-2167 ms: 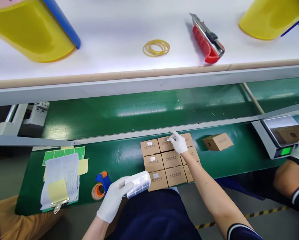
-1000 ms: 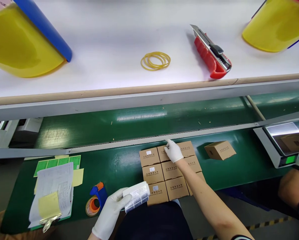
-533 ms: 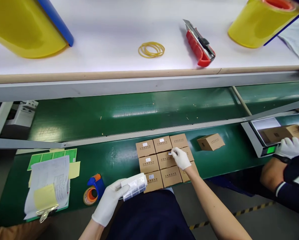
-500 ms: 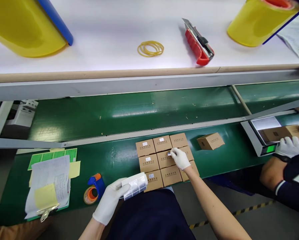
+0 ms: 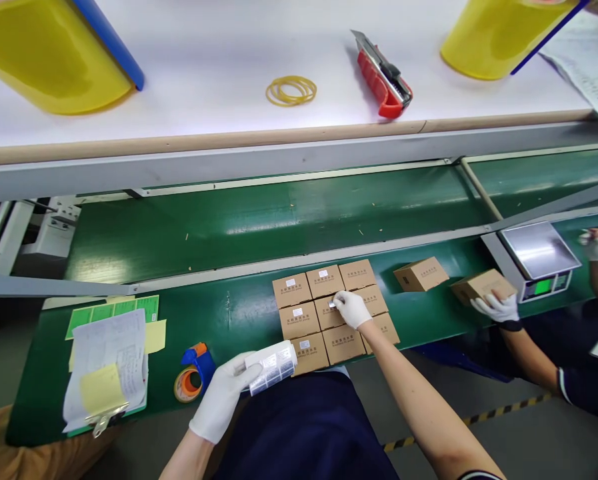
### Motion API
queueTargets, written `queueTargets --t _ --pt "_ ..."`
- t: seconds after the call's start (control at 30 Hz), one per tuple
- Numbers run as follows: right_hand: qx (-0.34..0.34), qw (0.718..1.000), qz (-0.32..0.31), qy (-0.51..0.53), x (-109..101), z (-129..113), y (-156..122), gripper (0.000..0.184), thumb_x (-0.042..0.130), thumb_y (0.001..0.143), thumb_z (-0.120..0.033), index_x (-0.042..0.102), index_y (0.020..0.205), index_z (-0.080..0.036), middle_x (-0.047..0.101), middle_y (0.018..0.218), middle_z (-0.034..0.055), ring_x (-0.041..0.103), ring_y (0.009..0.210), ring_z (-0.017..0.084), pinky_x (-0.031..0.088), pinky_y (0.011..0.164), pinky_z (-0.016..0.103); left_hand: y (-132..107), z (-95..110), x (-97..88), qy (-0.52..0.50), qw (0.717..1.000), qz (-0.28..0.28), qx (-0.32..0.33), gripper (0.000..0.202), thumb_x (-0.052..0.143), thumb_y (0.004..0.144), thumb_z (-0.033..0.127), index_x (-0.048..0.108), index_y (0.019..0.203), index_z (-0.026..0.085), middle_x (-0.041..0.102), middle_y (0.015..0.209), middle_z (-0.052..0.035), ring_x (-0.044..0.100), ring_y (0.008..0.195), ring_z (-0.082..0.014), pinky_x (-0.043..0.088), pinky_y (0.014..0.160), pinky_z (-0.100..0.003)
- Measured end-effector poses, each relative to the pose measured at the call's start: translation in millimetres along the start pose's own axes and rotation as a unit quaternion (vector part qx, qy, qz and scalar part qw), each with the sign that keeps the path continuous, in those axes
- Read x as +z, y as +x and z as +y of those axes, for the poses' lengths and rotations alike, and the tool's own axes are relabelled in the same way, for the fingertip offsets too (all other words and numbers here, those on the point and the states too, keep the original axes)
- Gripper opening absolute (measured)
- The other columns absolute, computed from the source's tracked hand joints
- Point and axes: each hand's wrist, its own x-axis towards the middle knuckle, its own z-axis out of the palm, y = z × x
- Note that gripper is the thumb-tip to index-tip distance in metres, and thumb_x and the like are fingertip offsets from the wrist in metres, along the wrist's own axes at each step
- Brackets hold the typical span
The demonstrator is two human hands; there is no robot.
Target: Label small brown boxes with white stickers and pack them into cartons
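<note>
Several small brown cardboard boxes point(image 5: 299, 320) lie packed in a block on the near green bench strip. My right hand point(image 5: 351, 309), in a white glove, rests on the middle box point(image 5: 326, 313) with pinched fingertips pressing a small white label onto its top. My left hand point(image 5: 223, 393), also gloved, is closed around a roll of white labels point(image 5: 273, 365) near the bench's front edge. Boxes in the left column and back row carry white labels.
A loose box point(image 5: 421, 274) lies right of the block. A co-worker's gloved hand point(image 5: 496, 308) holds another box point(image 5: 479, 285) beside a scale point(image 5: 536, 257). A tape dispenser point(image 5: 193, 373) and clipboard with papers point(image 5: 109, 363) sit left. The white shelf holds a red knife point(image 5: 381, 73), rubber bands point(image 5: 291, 90), yellow rolls point(image 5: 49, 53).
My right hand came from the back-row box to the middle box and presses a label there. The co-worker's hand took a box off the scale. My left hand stayed.
</note>
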Motion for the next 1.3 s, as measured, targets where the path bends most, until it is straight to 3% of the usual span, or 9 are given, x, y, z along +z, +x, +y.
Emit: queueTargets --t 0.47,0.6,0.73,0.8,0.93,1.0,1.07,1.13,1.3 --pt "0.071 0.994 -0.04 -0.079 -2 -19 1 0.02 0.05 0.094 -0.019 0.067 0.083 -0.022 0.074 0.09 0.0046 0.066 0.087 0.019 0.044 0.08 0.026 4 2 -0.6 0.009 1.0 -0.018 -0.003 0.046 0.076 0.089 0.041 0.074 0.128 0.016 0.075 0.128 -0.0129 0.067 0.123 -0.0351 0.051 0.11 -0.047" --pt "0.113 0.986 -0.035 -0.119 0 -30 3 0.012 0.059 0.093 -0.03 0.066 0.093 -0.02 0.074 0.095 0.0096 0.068 0.094 0.024 0.046 0.084 0.031 3 1 1.3 0.006 1.0 -0.012 -0.007 0.048 0.077 0.087 0.041 0.073 0.128 0.016 0.075 0.128 -0.013 0.066 0.123 -0.0351 0.051 0.11 -0.047" --pt "0.216 0.966 -0.004 -0.144 -23 -30 -1 0.045 0.07 0.086 -0.047 0.061 0.115 -0.014 0.073 0.101 0.019 0.07 0.098 0.034 0.05 0.084 0.041 -2 3 2.1 0.015 1.0 -0.003 0.0 0.045 0.078 0.086 0.042 0.075 0.125 0.018 0.076 0.127 -0.0115 0.066 0.124 -0.0341 0.052 0.107 -0.043" --pt "0.25 0.959 0.0 -0.133 -38 -30 -13 0.042 0.069 0.088 -0.044 0.062 0.114 -0.012 0.072 0.106 0.0224 0.069 0.103 0.036 0.051 0.087 0.044 -5 5 2.4 0.029 1.0 -0.003 0.009 0.043 0.078 0.087 0.043 0.076 0.122 0.019 0.077 0.125 -0.0105 0.067 0.123 -0.0331 0.053 0.105 -0.041" --pt "0.17 0.983 -0.046 -0.042 -42 -58 -67 0.021 0.057 0.096 -0.035 0.069 0.098 -0.019 0.075 0.098 0.0103 0.071 0.098 0.025 0.054 0.09 0.037 -8 8 8.4 0.096 0.994 -0.015 0.041 0.036 0.076 0.087 0.044 0.078 0.112 0.019 0.079 0.116 -0.0091 0.07 0.113 -0.0312 0.054 0.098 -0.038" --pt "0.062 0.989 -0.091 0.104 -30 -84 -101 0.026 0.063 0.092 -0.039 0.07 0.11 -0.022 0.075 0.107 0.0057 0.071 0.101 0.022 0.055 0.091 0.034 -10 11 16.1 0.134 0.988 -0.026 0.072 0.034 0.074 0.088 0.044 0.078 0.111 0.019 0.079 0.114 -0.0084 0.07 0.11 -0.0299 0.054 0.097 -0.038" --pt "-0.027 0.96 -0.128 0.249 -18 -112 -130 0.043 0.071 0.086 -0.04 0.067 0.125 -0.024 0.074 0.117 0.0052 0.07 0.103 0.022 0.057 0.091 0.035 -14 15 26.0 0.167 0.98 -0.024 0.104 0.038 0.074 0.087 0.042 0.075 0.117 0.02 0.077 0.118 -0.0077 0.07 0.109 -0.0285 0.053 0.097 -0.037" --pt "-0.038 0.944 -0.125 0.303 -11 -134 -149 0.04 0.068 0.088 -0.041 0.068 0.124 -0.023 0.074 0.113 0.0051 0.071 0.097 0.022 0.057 0.088 0.036 -21 19 36.1 0.196 0.973 0.006 0.124 0.047 0.073 0.087 0.041 0.071 0.129 0.02 0.077 0.112 -0.0066 0.07 0.1 -0.0268 0.055 0.091 -0.037" --pt "-0.031 0.961 -0.09 0.261 -19 -159 -174 0.032 0.069 0.086 -0.034 0.07 0.117 -0.024 0.075 0.11 0.0034 0.07 0.098 0.022 0.055 0.089 0.035 -42 29 48.0 0.223 0.963 0.036 0.145 0.051 0.066 0.091 0.041 0.066 0.136 0.017 0.069 0.071 0.0011 0.066 0.074 -0.0226 0.055 0.077 -0.036"
